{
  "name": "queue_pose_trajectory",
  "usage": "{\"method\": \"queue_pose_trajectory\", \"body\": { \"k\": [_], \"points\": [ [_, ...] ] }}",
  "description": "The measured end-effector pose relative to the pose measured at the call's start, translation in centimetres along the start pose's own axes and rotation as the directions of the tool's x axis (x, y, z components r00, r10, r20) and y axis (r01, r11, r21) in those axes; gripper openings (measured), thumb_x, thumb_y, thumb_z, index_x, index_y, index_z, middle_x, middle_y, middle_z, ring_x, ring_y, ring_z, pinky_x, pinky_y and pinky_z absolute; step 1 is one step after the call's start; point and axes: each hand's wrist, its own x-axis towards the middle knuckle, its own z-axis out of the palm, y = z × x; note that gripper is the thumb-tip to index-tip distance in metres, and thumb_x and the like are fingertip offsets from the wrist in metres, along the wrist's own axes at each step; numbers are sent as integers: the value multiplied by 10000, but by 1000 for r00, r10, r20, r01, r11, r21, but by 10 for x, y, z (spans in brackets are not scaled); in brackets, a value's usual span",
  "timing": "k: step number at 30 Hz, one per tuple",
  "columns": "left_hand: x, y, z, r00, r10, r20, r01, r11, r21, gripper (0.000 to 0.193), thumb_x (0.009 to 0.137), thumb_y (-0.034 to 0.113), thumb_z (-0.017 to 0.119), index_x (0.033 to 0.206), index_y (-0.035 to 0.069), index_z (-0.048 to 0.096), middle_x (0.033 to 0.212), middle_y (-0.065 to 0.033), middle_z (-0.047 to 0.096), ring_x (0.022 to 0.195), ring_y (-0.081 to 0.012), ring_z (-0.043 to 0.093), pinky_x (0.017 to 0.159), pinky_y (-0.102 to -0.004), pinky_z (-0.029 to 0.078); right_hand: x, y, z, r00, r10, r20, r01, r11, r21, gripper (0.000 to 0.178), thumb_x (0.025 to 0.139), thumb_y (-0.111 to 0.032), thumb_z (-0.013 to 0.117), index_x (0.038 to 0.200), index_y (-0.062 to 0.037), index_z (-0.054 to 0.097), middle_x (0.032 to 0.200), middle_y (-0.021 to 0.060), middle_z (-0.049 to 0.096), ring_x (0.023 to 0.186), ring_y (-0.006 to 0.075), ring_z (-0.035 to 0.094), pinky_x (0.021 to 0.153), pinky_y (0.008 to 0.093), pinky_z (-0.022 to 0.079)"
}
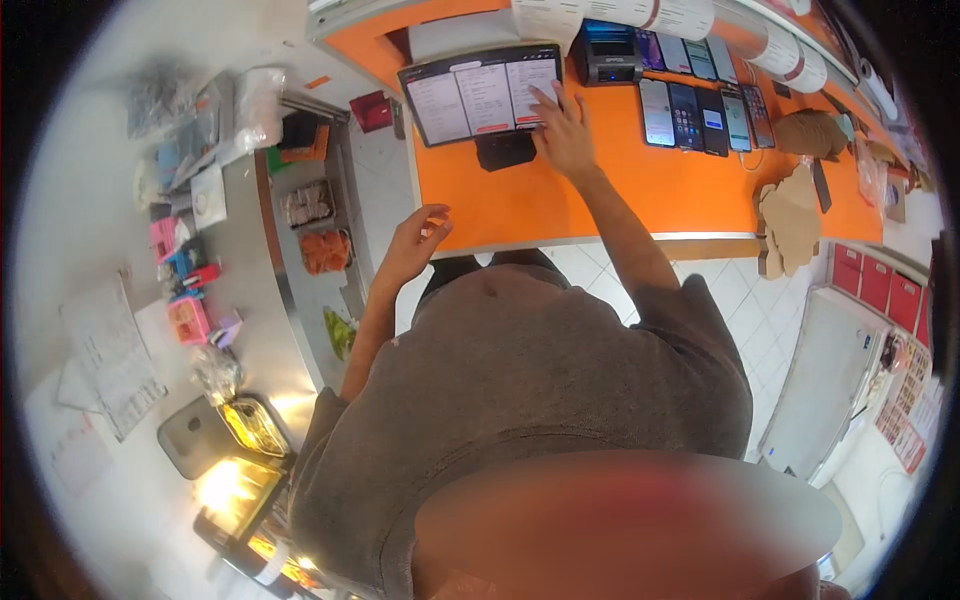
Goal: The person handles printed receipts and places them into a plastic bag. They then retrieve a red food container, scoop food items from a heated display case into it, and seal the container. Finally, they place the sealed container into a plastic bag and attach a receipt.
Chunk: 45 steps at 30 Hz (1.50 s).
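A tablet-like touchscreen [465, 102] with several lit columns stands on the orange counter [630, 195] in front of me. My right hand [566, 135] is at its right side, fingers spread and holding nothing. The fingertips overlap the screen's right column; whether they press it I cannot tell. At the counter's front left edge is my left hand [418, 240], fingers loosely bent, thumb apart, nothing in it. A dark stand base [506, 151] shows below the screen. Right of my right hand lie several phones [685, 116] in two rows, most with lit screens.
Behind the phones' left end sits a black receipt printer [608, 55]. Brown cardboard pieces [790, 215] overhang the counter's right end. Paper slips [680, 18] hang along the back. To the left runs a steel worktop [245, 260], with packed food trays [325, 251] beside it below.
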Motion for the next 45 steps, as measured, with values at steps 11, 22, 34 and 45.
{"method": "queue_pose_trajectory", "body": {
  "k": [11, 22, 34, 45],
  "points": [
    [-112, -69, -23, 963, -205, -173, 179, 972, -152, 373, 945, 268, 620, 1235, 37, 583, 1103, -118, 660, 971, -203, 640, 814, -334, 511, -51, -89, 7, 992, 129, 3, -128, 989, -75, 268, 812, -216, 672, 1055, -149, 582, 1085, 9, 620, 1199, 242, 489, 1047, 569, 222],
    [-277, -173, -107, 905, -176, -387, 91, 969, -229, 409, 952, 336, 604, 1233, 39, 588, 1193, -121, 632, 1035, -244, 618, 899, -367, 488, -43, -353, 114, 972, -232, 21, 204, 891, 406, 182, 853, -220, 660, 1014, -136, 645, 1098, 74, 621, 1152, 273, 506, 1035, 468, 259],
    [-475, -345, -162, 398, -403, -824, 410, 882, -234, 685, 873, 495, 650, 1305, -23, 529, 1276, -234, 592, 1178, -388, 567, 998, -430, 447, -9, -631, 256, 433, -515, 740, 272, 857, 438, 272, 883, -353, 649, 1083, -169, 668, 1125, 8, 684, 1182, 236, 547, 1078, 599, 216],
    [-384, -541, -352, 124, -554, -823, 354, 800, -485, 1205, 631, 508, 848, 1450, -127, 232, 1434, -334, 392, 1334, -405, 421, 1097, -431, 361, 171, -695, 384, 720, -617, 318, 351, 719, 600, 161, 846, -310, 690, 929, -174, 715, 887, -38, 725, 898, 171, 677, 888, 433, 385]
  ]
}}
